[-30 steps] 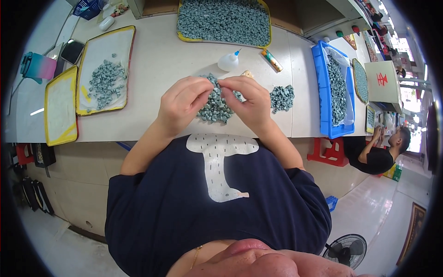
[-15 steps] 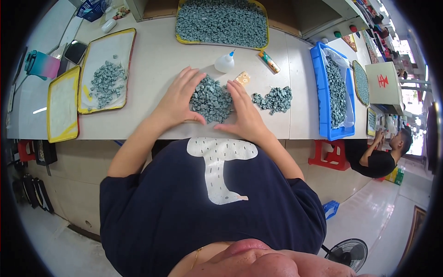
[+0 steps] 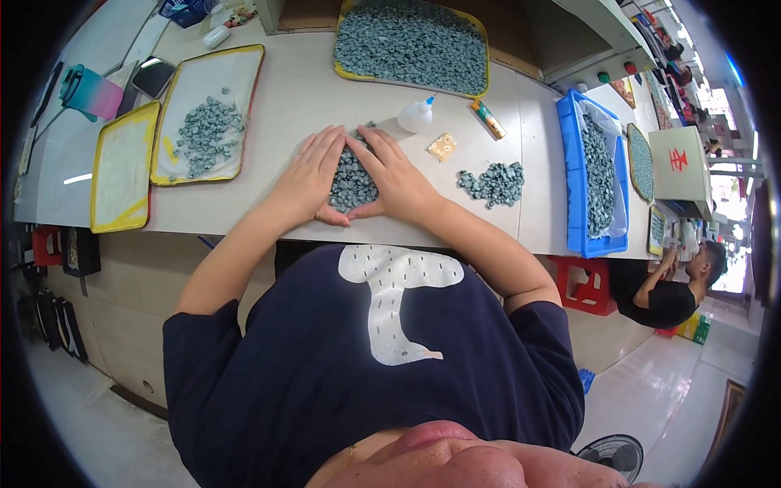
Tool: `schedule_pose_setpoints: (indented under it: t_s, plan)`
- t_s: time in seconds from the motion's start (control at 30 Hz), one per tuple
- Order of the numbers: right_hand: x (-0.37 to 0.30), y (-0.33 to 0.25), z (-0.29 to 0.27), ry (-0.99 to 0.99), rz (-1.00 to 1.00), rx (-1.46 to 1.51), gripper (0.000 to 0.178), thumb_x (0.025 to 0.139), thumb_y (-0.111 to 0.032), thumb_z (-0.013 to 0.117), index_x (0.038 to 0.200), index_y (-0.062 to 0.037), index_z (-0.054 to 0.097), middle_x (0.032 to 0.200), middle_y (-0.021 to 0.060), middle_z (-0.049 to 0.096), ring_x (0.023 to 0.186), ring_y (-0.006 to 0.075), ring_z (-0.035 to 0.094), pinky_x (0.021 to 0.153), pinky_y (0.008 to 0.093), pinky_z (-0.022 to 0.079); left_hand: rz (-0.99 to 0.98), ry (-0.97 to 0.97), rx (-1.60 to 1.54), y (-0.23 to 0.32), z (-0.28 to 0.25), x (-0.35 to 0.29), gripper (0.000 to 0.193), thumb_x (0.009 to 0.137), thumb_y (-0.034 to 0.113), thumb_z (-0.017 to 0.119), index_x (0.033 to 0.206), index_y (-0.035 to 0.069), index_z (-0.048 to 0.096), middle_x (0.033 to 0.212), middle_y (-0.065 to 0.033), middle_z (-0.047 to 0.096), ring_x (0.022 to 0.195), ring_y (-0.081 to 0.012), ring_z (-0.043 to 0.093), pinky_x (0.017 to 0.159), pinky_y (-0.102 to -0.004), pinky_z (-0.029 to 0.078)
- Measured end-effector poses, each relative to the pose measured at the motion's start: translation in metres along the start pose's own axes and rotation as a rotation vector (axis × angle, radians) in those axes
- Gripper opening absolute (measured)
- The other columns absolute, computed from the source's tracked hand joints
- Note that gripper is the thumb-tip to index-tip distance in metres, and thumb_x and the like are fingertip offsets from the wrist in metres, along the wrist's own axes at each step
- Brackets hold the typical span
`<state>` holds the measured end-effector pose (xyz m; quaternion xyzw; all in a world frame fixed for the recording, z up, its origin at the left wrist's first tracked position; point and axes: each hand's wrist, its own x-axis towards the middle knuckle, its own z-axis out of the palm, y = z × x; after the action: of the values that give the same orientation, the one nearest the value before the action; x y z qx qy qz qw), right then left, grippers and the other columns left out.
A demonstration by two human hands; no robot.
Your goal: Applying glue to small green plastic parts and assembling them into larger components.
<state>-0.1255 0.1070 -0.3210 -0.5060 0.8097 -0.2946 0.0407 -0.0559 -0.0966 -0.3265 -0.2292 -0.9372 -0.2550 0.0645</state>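
A pile of small grey-green stones (image 3: 352, 180) lies on the white tabletop between my two hands. My left hand (image 3: 307, 175) curves along its left side, fingers stretched out. From the right, my right hand (image 3: 394, 175) leans over the pile, fingers extended and covering part of it. The thumbs meet at the near edge of the stones, and the fingertips come close together at the far side. To the right of my right hand sits a smaller heap of similar stones (image 3: 493, 185).
Beyond my hands stand a white squeeze bottle (image 3: 416, 118), a small patterned square (image 3: 442, 147) and a printed tube (image 3: 487, 119). A stone-filled tray (image 3: 411, 49) lies at the back. Yellow-rimmed trays (image 3: 207, 114) are left; a blue crate (image 3: 576, 175) of stones stands right, near another person (image 3: 663, 285).
Both hands have closed in around the pile, the right one moving left and over the stones. The pile is narrower and more covered. The whole view has shifted slightly.
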Motion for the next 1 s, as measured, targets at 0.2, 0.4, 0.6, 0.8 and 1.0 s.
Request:
schedule_pose_setpoints:
  t_s: [0.2,0.4,0.6,0.8,1.0]
  plan:
    - [0.055,-0.025,0.035,0.080,-0.022,0.020,0.070,0.072,-0.022,0.073,0.133,-0.0028,0.043,0.135,0.0210,0.039,0.124,0.0408,0.038,0.105,0.0458,0.034,-0.191,0.227,0.034,-0.018,-0.006,-0.030,0.103,0.055,0.030,0.083,0.132,-0.011,0.029,0.135,-0.0302,0.035,0.127,-0.0440,0.035,0.108,-0.0481,0.030]
    - [0.119,-0.040,0.080,0.326,0.187,0.313,0.037,0.081,-0.010,0.060,0.117,-0.0047,0.058,0.121,0.0179,0.053,0.110,0.0328,0.052,0.096,0.0394,0.041,-0.377,0.634,-0.036,-0.043,-0.002,-0.040,0.068,0.077,0.019,0.067,0.129,-0.010,0.033,0.131,-0.0309,0.039,0.121,-0.0439,0.040,0.104,-0.0475,0.033]
    - [0.156,-0.077,0.112,0.473,0.366,0.655,0.025,0.089,-0.010,0.055,0.111,-0.0022,0.061,0.107,0.0124,0.061,0.098,0.0211,0.058,0.087,0.0316,0.046,-0.653,0.960,-0.399,-0.058,-0.025,-0.037,0.039,0.090,0.017,0.052,0.122,-0.006,0.047,0.121,-0.0264,0.051,0.113,-0.0387,0.049,0.097,-0.0429,0.039]
    - [0.179,-0.105,0.116,0.614,0.549,1.139,0.024,0.095,-0.016,0.054,0.111,0.0011,0.061,0.100,0.0047,0.063,0.088,0.0104,0.056,0.077,0.0238,0.047,-0.808,1.094,-0.687,-0.061,-0.053,-0.037,0.029,0.094,0.021,0.052,0.103,-0.003,0.063,0.098,-0.0164,0.065,0.091,-0.0265,0.062,0.081,-0.0339,0.048]
    - [0.204,-0.130,0.106,0.649,0.622,1.299,0.023,0.093,-0.015,0.059,0.108,0.0011,0.061,0.099,0.0052,0.064,0.085,0.0128,0.058,0.076,0.0252,0.048,-0.946,1.183,-1.190,-0.067,-0.089,-0.043,0.023,0.091,0.016,0.059,0.102,-0.004,0.064,0.095,-0.0097,0.066,0.085,-0.0168,0.062,0.075,-0.0280,0.049]
